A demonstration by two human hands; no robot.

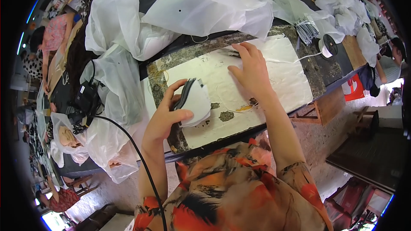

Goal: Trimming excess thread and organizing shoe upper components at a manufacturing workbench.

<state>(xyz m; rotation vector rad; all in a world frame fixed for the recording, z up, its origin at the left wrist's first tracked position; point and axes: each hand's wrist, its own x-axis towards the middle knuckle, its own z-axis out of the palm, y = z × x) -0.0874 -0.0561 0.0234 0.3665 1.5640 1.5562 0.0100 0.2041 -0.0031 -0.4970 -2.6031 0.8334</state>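
Observation:
My left hand (pixel 168 113) is closed around a stack of curved, flat pieces (pixel 197 107), white on the side facing right and dark along the edge by my fingers. It holds them over the left part of a worn white sheet (pixel 274 77) on a stone-like slab (pixel 314 70). Over the sheet's far middle is my right hand (pixel 251 69), thumb and fingers apart. A small dark thing (pixel 230 52), smeared by motion, shows beside its fingertips; whether they touch it I cannot tell. A white strand (pixel 284 61) runs from near this hand to a dark-and-white spool (pixel 328 46) on the right.
Translucent plastic bags (pixel 214 6) crowd the table's far side and left. A bundle of grey strips (pixel 307 31) lies near the spool. A black cable (pixel 132 141) crosses by my left arm from a black device (pixel 87 96). Other people (pixel 55 34) sit at the far left and right.

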